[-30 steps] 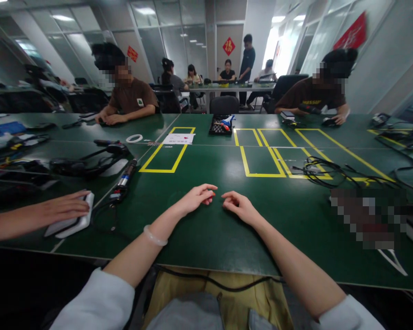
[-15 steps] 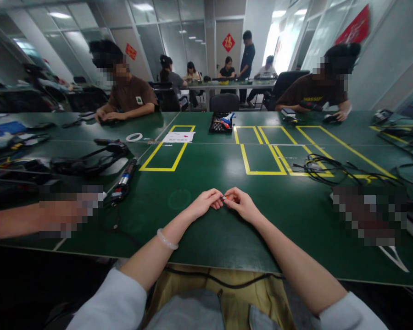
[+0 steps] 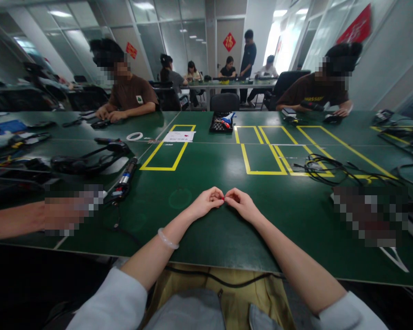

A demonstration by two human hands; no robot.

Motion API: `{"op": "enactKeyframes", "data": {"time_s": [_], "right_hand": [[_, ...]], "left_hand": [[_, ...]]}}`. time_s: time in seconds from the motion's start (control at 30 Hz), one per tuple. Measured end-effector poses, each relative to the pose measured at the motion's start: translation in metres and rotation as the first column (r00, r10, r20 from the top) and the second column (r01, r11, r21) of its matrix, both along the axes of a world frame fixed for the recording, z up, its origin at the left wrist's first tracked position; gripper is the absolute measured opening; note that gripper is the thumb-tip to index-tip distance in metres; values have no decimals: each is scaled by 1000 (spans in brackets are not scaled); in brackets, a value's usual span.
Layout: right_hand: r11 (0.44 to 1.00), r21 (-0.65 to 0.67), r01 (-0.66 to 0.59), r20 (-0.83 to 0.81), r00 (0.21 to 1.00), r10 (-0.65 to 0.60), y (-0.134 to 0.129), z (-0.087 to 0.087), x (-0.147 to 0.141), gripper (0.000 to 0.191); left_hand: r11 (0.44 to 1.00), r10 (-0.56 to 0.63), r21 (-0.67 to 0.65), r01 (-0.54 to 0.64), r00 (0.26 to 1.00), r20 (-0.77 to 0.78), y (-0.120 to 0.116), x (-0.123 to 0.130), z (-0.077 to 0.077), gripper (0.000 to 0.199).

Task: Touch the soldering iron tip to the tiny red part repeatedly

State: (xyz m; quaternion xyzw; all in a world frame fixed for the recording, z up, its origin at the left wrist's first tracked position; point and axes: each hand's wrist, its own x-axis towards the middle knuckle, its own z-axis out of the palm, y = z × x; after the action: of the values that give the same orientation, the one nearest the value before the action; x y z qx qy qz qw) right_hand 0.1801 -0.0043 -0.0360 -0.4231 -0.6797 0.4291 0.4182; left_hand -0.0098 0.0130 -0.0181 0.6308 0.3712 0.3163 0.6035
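Over the green table, my left hand and my right hand meet fingertip to fingertip. A tiny red piece shows between them, mostly hidden by the fingers. Both hands are closed in a pinch around it; its shape is too small to make out. A pale bracelet circles my left wrist.
Beyond my hands stand a black tray with blue and red items and a white paper. A cylindrical tool and another person's arm are left. Black cables lie right.
The fingers have shifted slightly around the small piece; red now shows where orange and a pale part were seen. At the left, the other person's arm has moved slightly right.
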Motion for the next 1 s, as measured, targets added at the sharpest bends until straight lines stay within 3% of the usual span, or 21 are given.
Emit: {"op": "enactKeyframes", "data": {"time_s": [0.57,0.77,0.9,0.97,1.0], "right_hand": [[999,43,7,102,995,-12,-1,4,0,16],[1000,25,14,102,995,-17,1,0,3,17],[1000,12,14,108,994,-15,3,-2,4,18],[1000,10,12,105,994,-13,2,-2,4,18],[1000,10,11,105,994,-12,2,-2,4,18]], "left_hand": [[999,17,41,-17,1000,-20,3,-1,-8,29],[991,66,130,-36,970,-235,10,-27,8,39],[950,241,292,-114,862,-446,23,-81,22,46],[888,415,427,-170,695,-587,27,-117,29,48],[846,509,502,-181,556,-657,27,-135,33,49]]}}
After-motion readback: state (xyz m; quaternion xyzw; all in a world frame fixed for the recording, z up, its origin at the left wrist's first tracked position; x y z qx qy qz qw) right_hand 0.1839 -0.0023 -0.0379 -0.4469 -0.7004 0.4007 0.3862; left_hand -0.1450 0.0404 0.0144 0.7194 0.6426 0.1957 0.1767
